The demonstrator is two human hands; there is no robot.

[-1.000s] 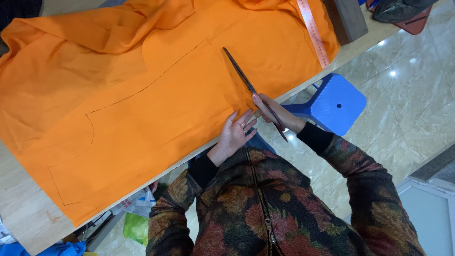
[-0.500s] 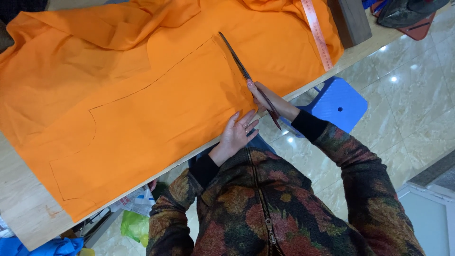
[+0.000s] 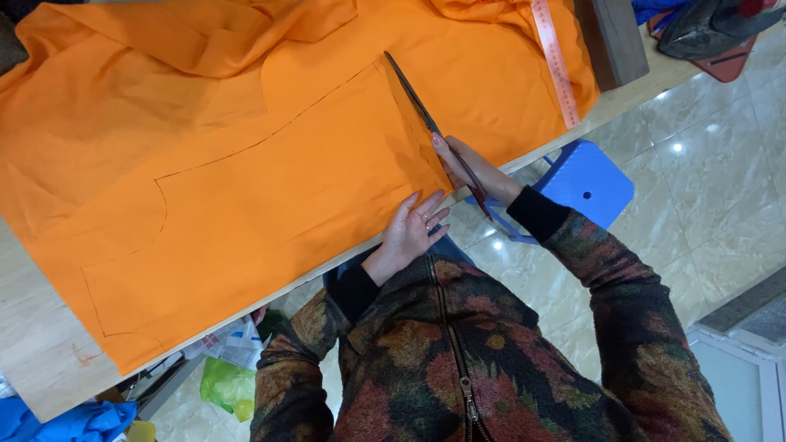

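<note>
While the orange fabric (image 3: 270, 180) lay spread over the wooden table (image 3: 41, 360), the right hand (image 3: 471, 168) was closed through the handles of a long pair of scissors (image 3: 430, 127), and the blades ran away from its fingers up into the cloth. The step in hand looked like cutting the cloth along a dark marked line (image 3: 262, 139), with the blades nearly closed and lying flat on the cloth beyond the fingertips. The right fingers were curled tight around the handles, so that the loops themselves were mostly hidden; only the knuckles and one fingertip showed.

The left hand (image 3: 413, 229) lay just beside the right one, on the near edge of the fabric. Its fingers (image 3: 426, 209) were stretched out flat, slightly spread, and pressed down on the cloth; they gripped nothing. The fabric reached from under those fingers far off to their left, where the drawn outline turned a corner, and beyond them toward the far side of the table.

By my judgement the next move called for the scissors to open and advance along the line while the flat hand kept the cloth from sliding or bunching.

A pink measuring tape (image 3: 553, 61) lay on the cloth beyond the right fingers, and a blue stool (image 3: 589, 184) stood on the tiled floor just past the right wrist.
</note>
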